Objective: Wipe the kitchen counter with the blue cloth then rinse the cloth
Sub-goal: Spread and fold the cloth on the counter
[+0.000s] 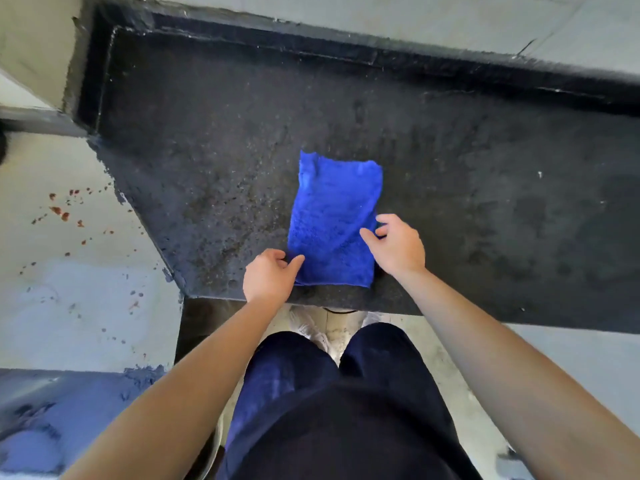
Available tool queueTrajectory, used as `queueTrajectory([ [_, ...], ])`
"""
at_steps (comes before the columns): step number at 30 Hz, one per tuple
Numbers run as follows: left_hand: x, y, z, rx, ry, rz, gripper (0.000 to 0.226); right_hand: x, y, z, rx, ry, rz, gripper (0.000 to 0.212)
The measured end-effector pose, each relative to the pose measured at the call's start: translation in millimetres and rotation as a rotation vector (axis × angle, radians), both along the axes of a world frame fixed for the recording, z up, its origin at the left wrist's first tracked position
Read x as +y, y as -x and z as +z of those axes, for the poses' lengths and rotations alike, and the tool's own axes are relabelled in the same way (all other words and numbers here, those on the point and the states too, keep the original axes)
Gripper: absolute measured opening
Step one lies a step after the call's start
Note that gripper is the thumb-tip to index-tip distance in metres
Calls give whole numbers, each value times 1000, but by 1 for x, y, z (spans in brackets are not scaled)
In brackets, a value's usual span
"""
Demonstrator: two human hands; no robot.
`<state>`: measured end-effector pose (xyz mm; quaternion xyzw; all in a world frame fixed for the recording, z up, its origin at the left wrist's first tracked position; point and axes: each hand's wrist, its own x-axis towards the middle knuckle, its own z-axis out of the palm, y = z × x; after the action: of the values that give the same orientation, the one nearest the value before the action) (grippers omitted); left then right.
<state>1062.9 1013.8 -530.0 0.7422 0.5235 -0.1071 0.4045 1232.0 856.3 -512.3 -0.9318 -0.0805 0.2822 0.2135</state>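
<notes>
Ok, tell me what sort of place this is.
Most likely a plain, perhaps unfinished kitchen: a dark speckled stone counter with a raised back edge, a bare grey wall behind it, and a blue cloth on the counter, pinched by the left hand and right hand.

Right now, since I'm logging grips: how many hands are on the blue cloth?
2. The left hand pinches the blue cloth at its near-left corner; the right hand grips its right edge. The cloth lies on the counter.

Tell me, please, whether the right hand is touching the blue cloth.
Touching. In the head view the right hand pinches the right edge of the blue cloth, thumb on top.
</notes>
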Motion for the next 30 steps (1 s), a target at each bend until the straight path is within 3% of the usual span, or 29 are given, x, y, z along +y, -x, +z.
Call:
queueTrajectory([
  [3,-4,-3,-2,38,29,-128,51,-25,31,-3,130,142,-63,40],
  [7,-15,-1,-6,73,54,-199,38,-39,63,-9,200,108,-70,37],
  [14,-15,18,0,-92,115,-36,37,-47,69,-2,221,-108,-172,21],
  [19,-28,45,20,-262,159,135,36,-65,89,5,206,-278,-195,22],
  [30,-98,129,30,-303,101,145,37,-135,164,15,173,-357,-110,28],
])
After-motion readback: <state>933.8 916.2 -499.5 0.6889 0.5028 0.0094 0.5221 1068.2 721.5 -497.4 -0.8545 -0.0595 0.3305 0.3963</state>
